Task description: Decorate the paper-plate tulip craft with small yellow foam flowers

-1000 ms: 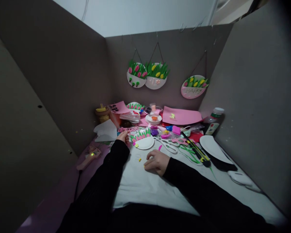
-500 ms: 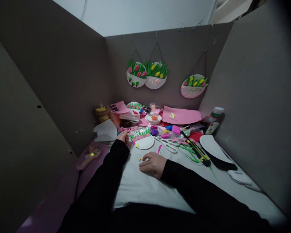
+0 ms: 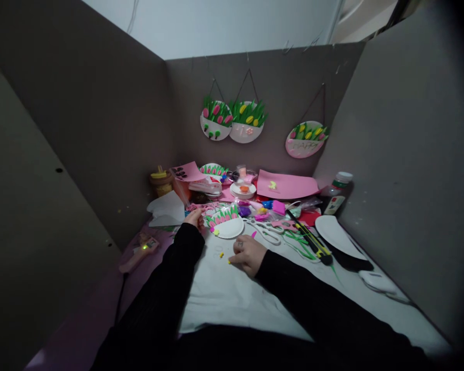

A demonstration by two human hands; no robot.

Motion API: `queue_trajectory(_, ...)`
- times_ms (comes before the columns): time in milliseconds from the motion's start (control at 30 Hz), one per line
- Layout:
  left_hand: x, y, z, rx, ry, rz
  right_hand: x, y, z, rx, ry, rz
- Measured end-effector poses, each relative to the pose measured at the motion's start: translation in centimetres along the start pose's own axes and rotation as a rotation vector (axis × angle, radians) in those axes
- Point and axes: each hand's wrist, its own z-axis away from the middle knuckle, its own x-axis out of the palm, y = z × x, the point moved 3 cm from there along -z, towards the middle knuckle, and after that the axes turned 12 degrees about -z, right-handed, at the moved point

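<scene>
My right hand (image 3: 249, 255) rests low over the white cloth, index finger stretched out and its tip touching a small yellow piece (image 3: 229, 263). The other fingers are bent; nothing is seen gripped in them. Another yellow piece (image 3: 221, 255) lies just left of it. Beyond, a white paper plate (image 3: 232, 230) bears green leaves, pink tulips and small pink and yellow flowers. At the plate's left side, my left hand (image 3: 195, 218) is closed with its fingers together; whatever it may hold cannot be made out. A bright pink strip (image 3: 254, 234) lies behind my right hand.
White-handled scissors (image 3: 268, 234), a yellow-black cutter (image 3: 317, 245) and green scraps lie to the right. A glue gun (image 3: 137, 257) with a cord is at left. Bags and pink sheets (image 3: 294, 184) crowd the back. Decorated plates (image 3: 247, 133) hang on the grey panel.
My right hand has drawn slightly right and its index finger now stands out, exposing a second yellow piece at its tip. My left hand stays beside the plate.
</scene>
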Motion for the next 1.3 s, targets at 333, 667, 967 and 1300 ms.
queue_trajectory(333,-0.13,-0.08,-0.25,-0.004,0.003,0.001,0.15,-0.18,0.03,0.002,-0.022,-0.035)
queue_trajectory(667,-0.01,-0.04,-0.09,0.006,-0.009,-0.001,0.47,-0.35,-0.02,0.030,-0.042,-0.055)
queue_trajectory(967,0.06,0.14,0.13,0.008,0.002,0.000,0.59,-0.44,-0.09,0.008,-0.037,-0.123)
queue_trajectory(1300,-0.06,-0.12,-0.29,-0.002,-0.012,-0.006,0.06,-0.49,0.12,0.011,-0.056,-0.100)
